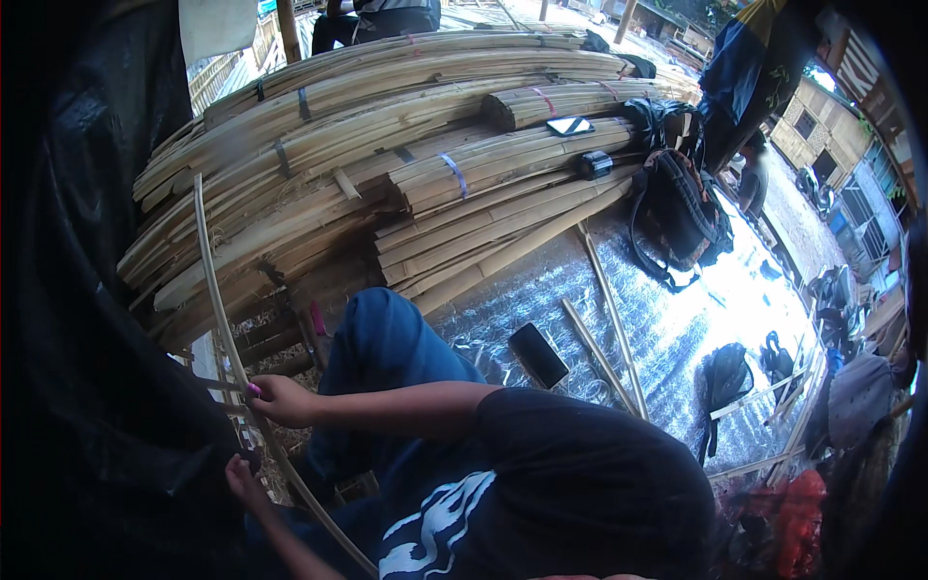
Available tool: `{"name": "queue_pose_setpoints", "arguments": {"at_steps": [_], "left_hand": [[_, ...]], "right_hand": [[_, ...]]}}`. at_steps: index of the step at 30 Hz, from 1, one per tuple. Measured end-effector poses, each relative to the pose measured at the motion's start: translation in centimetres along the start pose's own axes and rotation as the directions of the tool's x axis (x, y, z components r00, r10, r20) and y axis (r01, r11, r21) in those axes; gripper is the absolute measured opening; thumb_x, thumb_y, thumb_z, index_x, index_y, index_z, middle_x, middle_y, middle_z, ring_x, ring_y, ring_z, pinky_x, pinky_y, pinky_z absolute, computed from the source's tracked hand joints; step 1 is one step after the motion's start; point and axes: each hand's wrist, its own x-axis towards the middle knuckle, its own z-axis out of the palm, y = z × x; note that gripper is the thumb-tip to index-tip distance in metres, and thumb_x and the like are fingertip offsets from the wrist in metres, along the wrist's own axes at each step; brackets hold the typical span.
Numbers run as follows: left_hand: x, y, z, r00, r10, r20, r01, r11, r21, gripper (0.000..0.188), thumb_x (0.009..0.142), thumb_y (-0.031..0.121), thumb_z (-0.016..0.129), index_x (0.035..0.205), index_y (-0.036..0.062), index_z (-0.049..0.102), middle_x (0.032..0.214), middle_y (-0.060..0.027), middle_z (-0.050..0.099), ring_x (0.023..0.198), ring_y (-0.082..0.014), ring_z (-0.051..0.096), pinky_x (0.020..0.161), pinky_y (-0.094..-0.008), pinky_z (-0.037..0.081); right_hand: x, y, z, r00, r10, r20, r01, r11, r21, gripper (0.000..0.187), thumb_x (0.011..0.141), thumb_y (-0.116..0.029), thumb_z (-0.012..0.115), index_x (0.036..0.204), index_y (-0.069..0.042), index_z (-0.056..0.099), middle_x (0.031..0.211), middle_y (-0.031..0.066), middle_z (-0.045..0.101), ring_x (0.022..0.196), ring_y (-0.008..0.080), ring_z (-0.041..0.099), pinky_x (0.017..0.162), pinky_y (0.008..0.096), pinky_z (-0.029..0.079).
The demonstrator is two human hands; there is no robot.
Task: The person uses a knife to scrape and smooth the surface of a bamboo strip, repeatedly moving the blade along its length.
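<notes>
A long, thin bamboo strip (212, 266) curves from the upper left, past both my hands, down to the lower edge. My right hand (284, 401) is closed beside the strip, with a small pink object (254, 390) showing at its fingertips; its kind is unclear. Lower down, my left hand (246, 483) has its fingers curled next to a small dark thing (250, 458) in shadow. What the left fingers hold is too dark to make out. My bent knee in blue trousers (382, 333) rises just beyond the right forearm.
Bundles of split bamboo (454, 101) are stacked ahead. A phone (538, 356) and loose sticks (612, 314) lie on a shiny silver sheet (483, 333) at right. A backpack (677, 208) leans by the bundles. Dark sheeting (106, 387) hangs at left. Other people are farther off.
</notes>
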Motion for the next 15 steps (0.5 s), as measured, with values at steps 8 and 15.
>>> {"name": "queue_pose_setpoints", "arguments": {"at_steps": [8,15], "left_hand": [[-1.3,-0.3,0.7,0.925,0.057,0.377,-0.008,0.991,-0.131,0.035,0.098,0.033,0.047,0.123,0.0097,0.051,0.106,-0.0028,0.062,0.096,-0.0128,0.057,0.081,-0.0293,0.044],[-7.0,7.3,3.2,0.752,-0.212,0.624,0.525,0.766,-0.372,0.032,0.091,0.023,0.049,0.12,0.0093,0.048,0.104,-0.0053,0.06,0.091,-0.0149,0.059,0.074,-0.0303,0.05]], "right_hand": [[0.1,0.2,-0.1,1.0,-0.001,0.023,0.001,1.0,-0.024,0.023,0.091,-0.02,0.057,0.097,0.002,0.058,0.08,0.0148,0.063,0.075,0.0181,0.06,0.071,0.0357,0.048],[1.4,1.5,-0.6,0.998,-0.046,-0.039,0.041,0.992,-0.121,0.019,0.089,-0.017,0.057,0.094,0.001,0.059,0.08,0.0156,0.064,0.076,0.0237,0.063,0.073,0.0371,0.049]]}}
